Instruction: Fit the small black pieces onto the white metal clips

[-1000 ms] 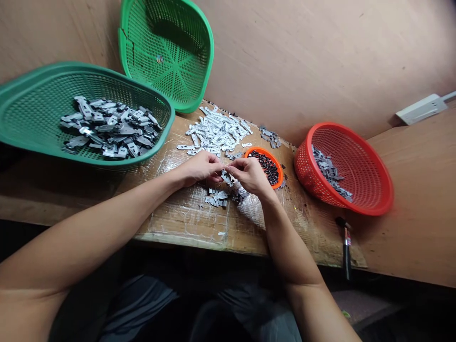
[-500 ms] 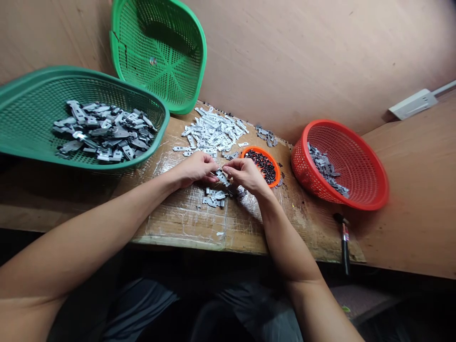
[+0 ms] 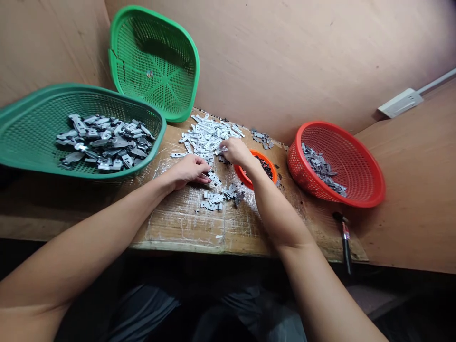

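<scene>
Your left hand (image 3: 188,171) rests on the surface (image 3: 178,223), its grip pinching a grey metal piece (image 3: 214,178) at the fingertips, just above the small heap (image 3: 221,197) of similar parts. Your right hand (image 3: 233,150) reaches over the orange bowl (image 3: 242,176) to the near edge of the white pile (image 3: 204,133). Its grip is curled there, touching the pile, but you cannot tell whether it has a part. A green basket (image 3: 32,123) of parts sits to the left and a red basket (image 3: 356,166) to the right.
</scene>
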`<action>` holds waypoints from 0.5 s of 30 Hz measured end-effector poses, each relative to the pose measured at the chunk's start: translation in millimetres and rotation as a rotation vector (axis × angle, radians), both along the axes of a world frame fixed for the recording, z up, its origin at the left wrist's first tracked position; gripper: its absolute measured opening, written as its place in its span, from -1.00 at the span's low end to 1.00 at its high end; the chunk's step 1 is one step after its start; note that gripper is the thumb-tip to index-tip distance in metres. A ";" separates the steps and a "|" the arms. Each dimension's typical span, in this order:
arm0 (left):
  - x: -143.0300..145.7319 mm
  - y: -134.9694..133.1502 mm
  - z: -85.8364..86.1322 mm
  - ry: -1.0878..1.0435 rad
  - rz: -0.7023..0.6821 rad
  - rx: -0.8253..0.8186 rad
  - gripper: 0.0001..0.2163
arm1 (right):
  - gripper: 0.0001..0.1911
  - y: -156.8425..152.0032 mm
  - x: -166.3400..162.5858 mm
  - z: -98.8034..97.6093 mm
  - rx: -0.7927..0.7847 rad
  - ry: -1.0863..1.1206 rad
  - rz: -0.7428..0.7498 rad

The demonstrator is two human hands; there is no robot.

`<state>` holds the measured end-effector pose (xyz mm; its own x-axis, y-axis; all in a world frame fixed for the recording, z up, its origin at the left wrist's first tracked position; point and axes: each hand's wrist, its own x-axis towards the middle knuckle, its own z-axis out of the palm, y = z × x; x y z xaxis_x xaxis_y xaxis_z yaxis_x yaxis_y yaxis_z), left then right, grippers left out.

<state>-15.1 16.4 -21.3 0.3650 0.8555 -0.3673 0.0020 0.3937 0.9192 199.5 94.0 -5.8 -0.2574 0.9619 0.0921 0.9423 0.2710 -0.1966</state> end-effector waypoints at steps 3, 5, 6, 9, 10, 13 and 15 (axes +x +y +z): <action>-1.7 1.7 -0.6 -0.015 0.017 0.002 -0.73 | -0.88 -0.3 6.4 -4.5 0.012 -0.088 0.085; -2.2 2.8 -2.1 -0.022 0.014 0.003 -0.75 | -0.85 -6.0 11.4 -7.6 0.035 -0.152 0.156; -2.1 3.2 -3.0 -0.023 0.007 0.005 -0.75 | -0.83 -9.1 12.9 -8.8 0.040 -0.170 0.179; -1.6 3.5 -5.0 -0.028 -0.007 0.013 -0.76 | -0.76 -16.3 11.2 -9.1 0.027 -0.174 0.181; -1.4 3.3 -5.2 -0.030 -0.006 0.014 -0.76 | -0.71 -18.1 9.4 -7.8 0.024 -0.157 0.171; -1.7 3.2 -4.3 -0.032 0.010 0.014 -0.77 | -0.65 -26.2 4.7 -0.4 0.048 -0.032 0.146; -2.2 3.6 -3.0 -0.036 0.030 0.018 -0.77 | -0.75 -35.9 5.2 4.4 0.055 0.107 0.128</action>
<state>-17.3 20.0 -24.3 0.3522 0.8724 -0.3389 -0.0425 0.3766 0.9254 204.7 58.0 -1.4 -0.3632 0.9147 0.1772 0.8738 0.4004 -0.2760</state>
